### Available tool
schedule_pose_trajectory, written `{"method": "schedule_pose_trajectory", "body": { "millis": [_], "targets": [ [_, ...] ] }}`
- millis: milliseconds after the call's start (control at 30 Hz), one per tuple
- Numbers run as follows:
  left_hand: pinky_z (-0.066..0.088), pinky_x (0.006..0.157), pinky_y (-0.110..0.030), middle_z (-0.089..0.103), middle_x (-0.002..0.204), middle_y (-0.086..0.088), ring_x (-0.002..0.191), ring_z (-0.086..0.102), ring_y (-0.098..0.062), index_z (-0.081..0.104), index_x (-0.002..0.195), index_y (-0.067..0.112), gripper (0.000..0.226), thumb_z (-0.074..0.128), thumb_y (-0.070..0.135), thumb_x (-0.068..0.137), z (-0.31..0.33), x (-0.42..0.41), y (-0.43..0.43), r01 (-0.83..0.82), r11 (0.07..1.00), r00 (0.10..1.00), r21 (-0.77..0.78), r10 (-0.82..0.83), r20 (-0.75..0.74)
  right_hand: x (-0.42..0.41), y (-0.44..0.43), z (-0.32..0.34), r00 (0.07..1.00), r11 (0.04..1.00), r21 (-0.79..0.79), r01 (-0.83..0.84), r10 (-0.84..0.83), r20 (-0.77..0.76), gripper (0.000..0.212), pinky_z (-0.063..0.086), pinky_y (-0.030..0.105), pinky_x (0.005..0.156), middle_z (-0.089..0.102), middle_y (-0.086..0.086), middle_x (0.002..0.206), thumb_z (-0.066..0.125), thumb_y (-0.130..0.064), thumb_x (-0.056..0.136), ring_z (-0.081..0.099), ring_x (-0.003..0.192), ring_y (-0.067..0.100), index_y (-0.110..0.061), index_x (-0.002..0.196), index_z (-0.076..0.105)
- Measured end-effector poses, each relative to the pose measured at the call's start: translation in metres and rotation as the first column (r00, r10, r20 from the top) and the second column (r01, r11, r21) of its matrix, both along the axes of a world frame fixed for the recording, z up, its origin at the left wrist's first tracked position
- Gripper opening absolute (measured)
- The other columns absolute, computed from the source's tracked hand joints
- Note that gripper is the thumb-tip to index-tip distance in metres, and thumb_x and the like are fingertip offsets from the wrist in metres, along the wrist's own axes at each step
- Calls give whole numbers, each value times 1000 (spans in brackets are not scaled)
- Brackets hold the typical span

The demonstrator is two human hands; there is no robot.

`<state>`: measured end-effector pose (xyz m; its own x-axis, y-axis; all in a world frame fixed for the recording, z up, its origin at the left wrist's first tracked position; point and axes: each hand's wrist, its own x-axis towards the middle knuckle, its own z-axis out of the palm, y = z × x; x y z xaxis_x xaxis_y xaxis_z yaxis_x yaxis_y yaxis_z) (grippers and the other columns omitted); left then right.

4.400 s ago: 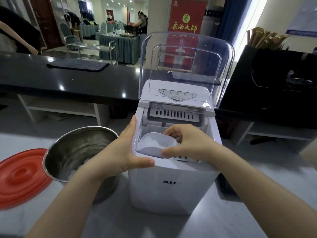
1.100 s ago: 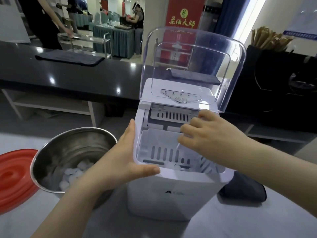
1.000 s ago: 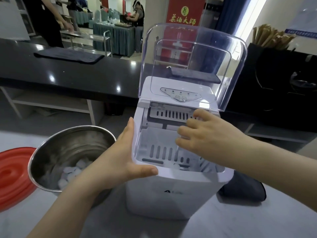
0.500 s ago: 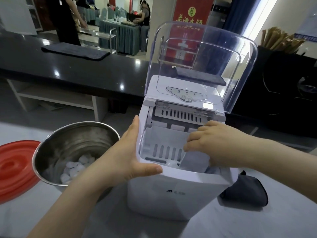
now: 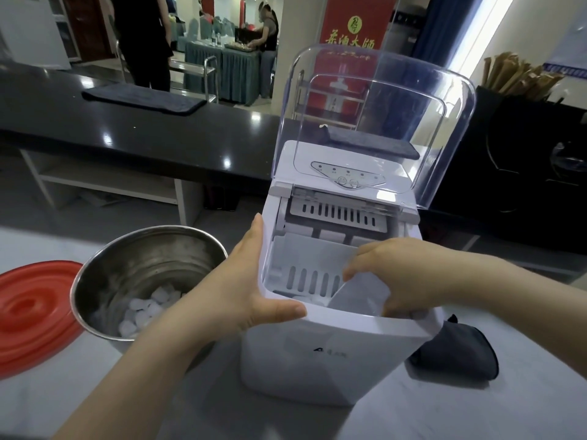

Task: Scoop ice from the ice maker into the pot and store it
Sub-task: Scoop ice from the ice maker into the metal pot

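A white ice maker [image 5: 333, 350] stands on the pale counter with its clear lid [image 5: 378, 122] raised. My left hand [image 5: 244, 290] grips its left wall, thumb on the front rim. My right hand [image 5: 397, 277] reaches into the slotted basket [image 5: 305, 274] and holds a translucent white scoop [image 5: 359, 293], blade down near the front right corner. A few ice cubes lie by the scoop's tip. To the left stands a steel pot [image 5: 139, 268] with several ice cubes [image 5: 146, 309] on its bottom.
A red lid [image 5: 31, 312] lies left of the pot. A dark cloth [image 5: 454, 350] sits to the right of the machine. Behind runs a black counter [image 5: 127, 128] with grey towels. People stand by tables in the far room.
My right hand sank from the back grille into the basket, and the scoop now shows in its grip near the front right corner. My left hand stays on the machine's left wall.
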<state>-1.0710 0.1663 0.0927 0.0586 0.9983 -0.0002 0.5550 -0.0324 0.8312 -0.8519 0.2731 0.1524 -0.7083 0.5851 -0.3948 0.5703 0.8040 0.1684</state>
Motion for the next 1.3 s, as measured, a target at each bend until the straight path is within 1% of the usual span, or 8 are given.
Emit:
{"method": "schedule_pose_trajectory", "body": {
  "millis": [233,367,533,700,867,1000,1100,1300],
  "targets": [
    [12,106,-13,-4,145,32,133,2,13,-19,147,30,135,76,57,55,-1,0,1,-1,1000,1000,7,1,17,-1,-1,-11,996,1000,4,7,-6,-90,62,43,26,91,48,-14,127,68,-25,76,49,113,11,-40,132,46],
    [12,107,-14,-2,152,25,134,3,10,-19,148,28,134,78,52,59,0,1,0,-4,1000,1000,12,4,10,3,0,-10,995,1000,-20,12,-14,-94,63,34,18,80,46,-15,130,68,-26,79,44,98,4,-41,135,44],
    [11,106,-13,-3,149,27,134,2,10,-19,147,28,136,76,56,55,0,2,0,-8,1000,1000,12,8,11,-1,3,-13,996,992,125,18,-7,-92,69,46,30,91,42,-15,137,70,-40,80,49,118,13,-39,140,37],
    [13,106,-13,-2,146,30,134,4,10,-19,148,28,133,77,52,59,1,2,-1,-8,1000,1000,17,8,12,-9,-4,-22,990,1000,7,-8,9,-138,54,40,30,98,48,-10,133,62,-36,85,47,120,16,-37,136,44],
    [11,108,-14,-7,155,22,135,1,9,-18,148,27,132,78,50,60,0,3,-1,-17,1000,1000,17,17,7,-18,-3,-23,983,1000,-6,2,-3,-182,58,40,30,98,50,-12,134,67,-31,81,48,120,15,-36,136,46],
    [11,108,-14,-7,155,22,136,1,8,-18,148,26,133,77,51,59,0,2,-1,-21,1000,1000,13,21,5,-15,-2,-26,972,991,-110,81,-103,-212,52,40,24,83,58,-20,103,64,-33,83,50,99,10,-32,134,51],
    [11,107,-13,-7,152,24,137,1,7,-18,148,26,136,75,57,53,0,2,-1,-13,1000,1000,17,13,13,-23,-6,-36,952,992,-109,65,-94,-291,39,42,26,81,63,-12,115,61,-37,86,55,104,13,-31,125,58],
    [11,108,-14,-8,151,25,138,1,6,-19,148,26,135,74,56,55,-2,2,1,-8,1000,1000,29,8,16,-31,-11,-35,937,990,-100,99,-127,-327,46,42,24,84,61,-10,121,65,-46,84,54,111,13,-26,125,58]
  ]
}}
